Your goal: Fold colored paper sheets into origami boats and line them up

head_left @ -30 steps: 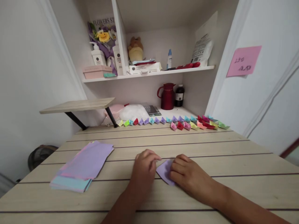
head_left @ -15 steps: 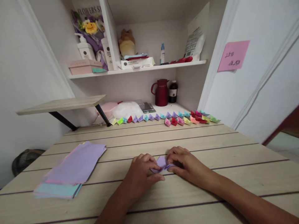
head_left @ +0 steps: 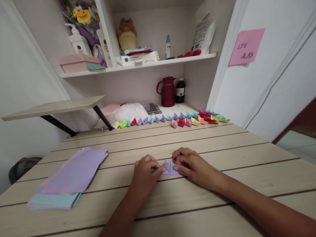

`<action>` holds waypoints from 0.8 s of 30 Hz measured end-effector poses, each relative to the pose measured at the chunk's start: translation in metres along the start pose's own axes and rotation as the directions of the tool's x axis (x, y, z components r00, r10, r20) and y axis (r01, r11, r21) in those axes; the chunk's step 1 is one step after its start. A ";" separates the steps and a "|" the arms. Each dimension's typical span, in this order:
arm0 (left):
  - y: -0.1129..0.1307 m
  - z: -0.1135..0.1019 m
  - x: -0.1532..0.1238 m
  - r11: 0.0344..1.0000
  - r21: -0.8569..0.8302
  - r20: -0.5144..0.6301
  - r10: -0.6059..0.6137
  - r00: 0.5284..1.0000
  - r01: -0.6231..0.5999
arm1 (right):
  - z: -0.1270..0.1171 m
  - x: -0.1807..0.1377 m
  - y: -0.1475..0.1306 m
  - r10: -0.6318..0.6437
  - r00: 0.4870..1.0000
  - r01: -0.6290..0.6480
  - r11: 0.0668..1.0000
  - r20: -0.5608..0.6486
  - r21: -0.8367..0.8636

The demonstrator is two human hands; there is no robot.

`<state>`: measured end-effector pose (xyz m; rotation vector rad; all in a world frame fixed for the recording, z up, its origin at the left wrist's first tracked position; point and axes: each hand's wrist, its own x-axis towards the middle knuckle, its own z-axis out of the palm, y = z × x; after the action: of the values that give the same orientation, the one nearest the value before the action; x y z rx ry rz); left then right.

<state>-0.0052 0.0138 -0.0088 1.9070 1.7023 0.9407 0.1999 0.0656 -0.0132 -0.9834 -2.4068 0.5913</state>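
Observation:
A small folded piece of purple paper (head_left: 170, 168) lies on the wooden tabletop between my hands, with a crease running down its middle. My left hand (head_left: 147, 169) pinches its left corner between thumb and fingers. On the right side, my right hand (head_left: 189, 163) grips the paper, its thumb pressing on top and its curled fingers behind. Left of my hands rests a stack of coloured paper sheets (head_left: 76, 169), purple on top, with pink and light blue edges showing below. Several small folded paper boats (head_left: 181, 122) in many colours stand in rows at the back of the table.
A raised wooden stand (head_left: 56, 107) with black legs occupies the back left. Behind the boats are a white plastic bag (head_left: 130, 112), a dark red jug (head_left: 168, 92) and a dark bottle (head_left: 180, 91). A shelf (head_left: 148, 65) above carries bottles, boxes and a plush toy.
The purple paper was partly opened and raised between my fingers; now it lies flatter, its centre crease facing me. The view has tilted down slightly.

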 end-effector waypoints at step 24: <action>-0.002 0.009 -0.005 0.971 0.238 -0.042 0.032 0.999 -0.021 | 0.007 -0.002 0.003 -0.137 0.991 0.136 0.977 0.005 -0.164</action>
<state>-0.0008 0.0107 -0.0173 2.0774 1.8943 0.8266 0.1990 0.0648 -0.0212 -0.8733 -2.5249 0.3455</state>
